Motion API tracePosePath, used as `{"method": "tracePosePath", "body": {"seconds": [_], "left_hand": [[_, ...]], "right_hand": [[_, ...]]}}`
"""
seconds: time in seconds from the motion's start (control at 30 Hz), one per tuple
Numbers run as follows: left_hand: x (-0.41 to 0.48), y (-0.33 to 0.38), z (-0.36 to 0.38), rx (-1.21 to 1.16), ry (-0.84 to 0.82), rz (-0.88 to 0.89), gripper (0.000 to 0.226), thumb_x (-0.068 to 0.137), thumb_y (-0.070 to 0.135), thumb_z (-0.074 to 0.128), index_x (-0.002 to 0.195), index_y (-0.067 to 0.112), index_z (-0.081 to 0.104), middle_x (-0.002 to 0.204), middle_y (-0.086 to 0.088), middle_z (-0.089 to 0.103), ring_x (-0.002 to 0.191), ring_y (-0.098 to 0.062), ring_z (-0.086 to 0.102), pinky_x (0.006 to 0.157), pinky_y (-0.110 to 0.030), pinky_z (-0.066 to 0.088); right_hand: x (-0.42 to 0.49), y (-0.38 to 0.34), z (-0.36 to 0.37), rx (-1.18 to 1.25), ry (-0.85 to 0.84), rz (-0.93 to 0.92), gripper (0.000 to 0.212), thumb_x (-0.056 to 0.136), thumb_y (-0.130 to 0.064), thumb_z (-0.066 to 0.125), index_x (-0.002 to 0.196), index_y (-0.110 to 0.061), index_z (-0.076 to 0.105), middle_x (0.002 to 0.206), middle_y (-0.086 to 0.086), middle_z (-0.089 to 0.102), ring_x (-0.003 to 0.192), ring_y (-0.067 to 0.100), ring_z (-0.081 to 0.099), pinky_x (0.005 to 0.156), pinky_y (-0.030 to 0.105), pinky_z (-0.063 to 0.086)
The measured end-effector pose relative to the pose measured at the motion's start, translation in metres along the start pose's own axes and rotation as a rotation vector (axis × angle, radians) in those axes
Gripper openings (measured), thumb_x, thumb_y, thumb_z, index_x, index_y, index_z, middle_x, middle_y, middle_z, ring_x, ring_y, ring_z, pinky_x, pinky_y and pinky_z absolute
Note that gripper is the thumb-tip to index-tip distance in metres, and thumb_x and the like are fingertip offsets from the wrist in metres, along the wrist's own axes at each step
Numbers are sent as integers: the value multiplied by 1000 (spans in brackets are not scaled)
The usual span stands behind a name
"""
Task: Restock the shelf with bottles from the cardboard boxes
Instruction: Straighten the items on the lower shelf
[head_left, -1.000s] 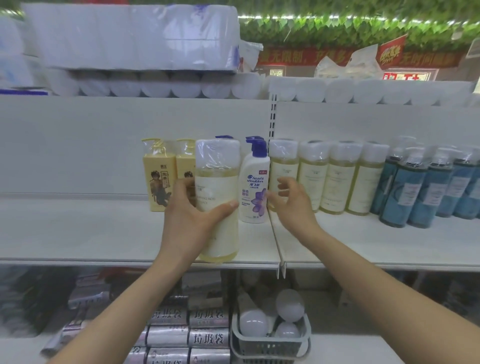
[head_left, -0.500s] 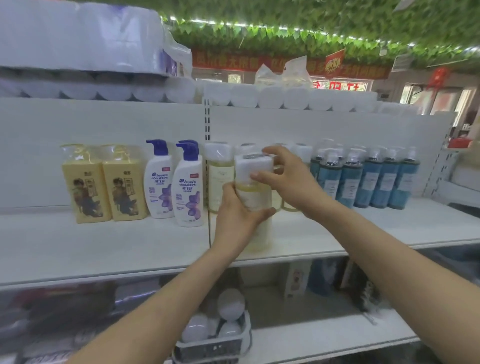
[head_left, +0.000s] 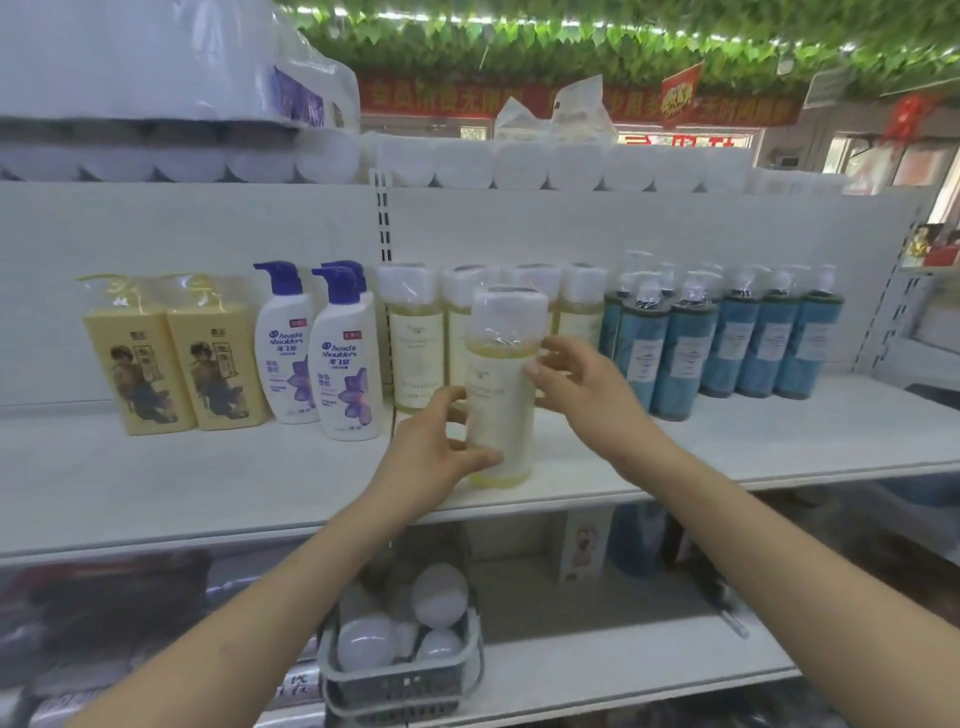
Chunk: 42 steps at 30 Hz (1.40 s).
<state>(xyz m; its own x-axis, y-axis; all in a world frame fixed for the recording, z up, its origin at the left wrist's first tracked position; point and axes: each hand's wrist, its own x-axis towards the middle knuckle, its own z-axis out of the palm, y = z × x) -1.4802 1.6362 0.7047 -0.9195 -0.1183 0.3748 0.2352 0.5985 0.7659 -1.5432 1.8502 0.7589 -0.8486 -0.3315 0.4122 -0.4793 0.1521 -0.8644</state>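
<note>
Now the left hand (head_left: 431, 457) is gripping the low part of the pale yellow bottle (head_left: 501, 395), fingers curled round it, while the right hand (head_left: 576, 382) is half open, fingertips touching the bottle's upper right side. The bottle is standing upright near the front edge of the shelf (head_left: 208, 493), before a row of matching bottles (head_left: 415, 338). It appears to be mid-placement; next it probably needs sliding back into line. Its cap is film-wrapped, its label cream.
</note>
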Motion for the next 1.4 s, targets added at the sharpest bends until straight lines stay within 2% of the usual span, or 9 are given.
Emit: {"method": "tracePosePath", "body": {"seconds": [0.13,0.27,0.43,0.6,0.77,0.83,1.0,1.17,1.4], "left_hand": [[17,8,22,73,60,19,73,75,45,93,133,41,49,119,19,69,87,2,74,76,-27,59],[36,20,48,124,70,26,75,80,43,90,140,29,48,128,8,69,105,-15,72,88,-42,59],[43,13,49,74,0,11,75,84,43,87,146,34,46,129,16,65,101,-5,73,84,-27,58],[50,14,62,92,53,-5,66,80,47,90,133,31,54,120,13,70,97,-8,73,83,-34,62],[73,21,91,164,95,-3,66,79,52,90,131,26,59,120,11,69,103,-11,67,67,-17,45],[85,22,101,158,89,-13,66,78,50,91,130,22,61,126,6,70,110,-14,67,71,-17,49],[105,24,119,155,81,-59,72,75,50,93,130,19,58,132,3,70,118,-20,68,92,-40,60],[115,27,129,141,69,-87,71,72,53,95,121,26,51,131,4,70,117,-21,68,82,-33,53],[115,22,135,112,58,-90,66,75,51,94,120,30,50,126,9,69,112,-16,67,84,-29,53]], "right_hand": [[-21,37,-8,-218,7,39,46,98,-40,74,140,-27,61,125,-12,70,111,7,70,96,36,60],[-28,51,-18,-377,38,50,44,100,-31,73,142,-25,59,125,-8,68,109,4,65,92,25,55],[-26,59,-30,-459,50,47,45,102,-33,70,145,-25,59,126,-9,67,105,3,64,83,16,48],[-24,67,-31,-498,32,2,44,102,-31,68,145,-24,59,133,-8,68,110,6,64,94,28,56],[-28,81,-44,-611,87,-25,35,103,-27,64,138,-22,62,128,-6,66,109,8,60,98,32,55],[-32,87,-51,-642,100,-37,32,103,-25,63,134,-22,63,126,-7,65,107,9,59,95,31,53],[-42,95,-64,-694,106,-67,29,101,-20,62,131,-19,65,123,-6,65,113,14,59,98,34,52],[-45,98,-74,-700,104,-82,26,101,-19,61,127,-19,66,118,-6,64,109,15,58,95,34,51],[-45,101,-80,-701,78,-73,27,102,-20,60,129,-17,65,122,-4,64,111,16,58,96,33,49]]}}
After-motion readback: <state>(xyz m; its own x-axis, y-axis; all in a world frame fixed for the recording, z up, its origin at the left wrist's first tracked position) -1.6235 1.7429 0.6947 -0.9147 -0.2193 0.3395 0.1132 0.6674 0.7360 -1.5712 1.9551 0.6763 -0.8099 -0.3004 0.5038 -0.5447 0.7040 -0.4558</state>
